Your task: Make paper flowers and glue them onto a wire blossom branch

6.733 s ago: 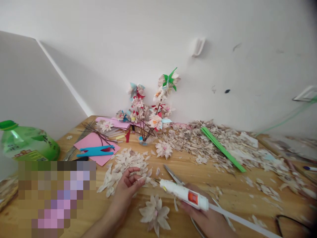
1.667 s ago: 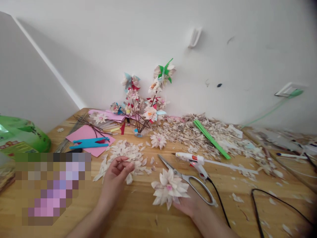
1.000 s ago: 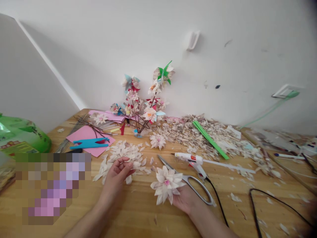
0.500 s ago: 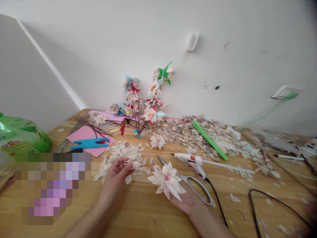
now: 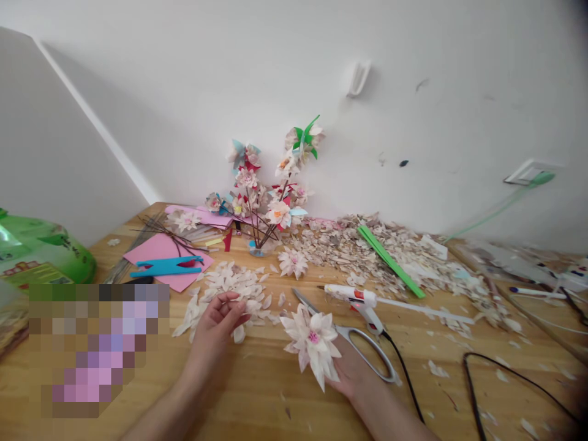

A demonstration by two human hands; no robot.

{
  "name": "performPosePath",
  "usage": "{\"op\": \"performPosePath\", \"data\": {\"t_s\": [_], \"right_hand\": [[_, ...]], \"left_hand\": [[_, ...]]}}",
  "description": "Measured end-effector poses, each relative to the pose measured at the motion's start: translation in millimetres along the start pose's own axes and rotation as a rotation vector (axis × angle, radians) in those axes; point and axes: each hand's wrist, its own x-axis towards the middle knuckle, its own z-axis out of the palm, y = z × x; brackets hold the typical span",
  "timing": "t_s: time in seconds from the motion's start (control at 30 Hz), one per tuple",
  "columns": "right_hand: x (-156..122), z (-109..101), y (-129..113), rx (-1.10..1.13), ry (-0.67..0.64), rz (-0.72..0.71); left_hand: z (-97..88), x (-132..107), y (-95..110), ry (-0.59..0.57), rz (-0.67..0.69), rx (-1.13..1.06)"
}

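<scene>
"Where's our flower (image 5: 312,340)?"
"Gripped in our right hand (image 5: 348,370), covering most of its fingers."
"Our left hand (image 5: 218,323)?"
"Fingers curled by loose petals (image 5: 229,278); whether they pinch, we can't tell."

Bare left hand (image 5: 219,318) and right hand (image 5: 345,369), bare forearms (image 5: 172,386).

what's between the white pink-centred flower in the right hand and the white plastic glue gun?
Head view: silver-grey metal scissors, partly hidden behind the flower; their handle end shows between it and the glue gun.
</scene>
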Motion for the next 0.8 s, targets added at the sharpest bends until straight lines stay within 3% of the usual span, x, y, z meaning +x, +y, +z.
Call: {"op": "performPosePath", "data": {"t_s": [0.47, 0.8], "right_hand": [[-4.1, 12.5, -11.2, 0.15, 0.059, 0.023], [1.0, 4.2, -5.7, 0.165, -0.031, 0.0]], "left_hand": [[-1.6, 2.8, -3.4, -0.013, -0.014, 0.0], [-1.4, 1.1, -3.2, -0.043, -0.011, 0.016]]}}
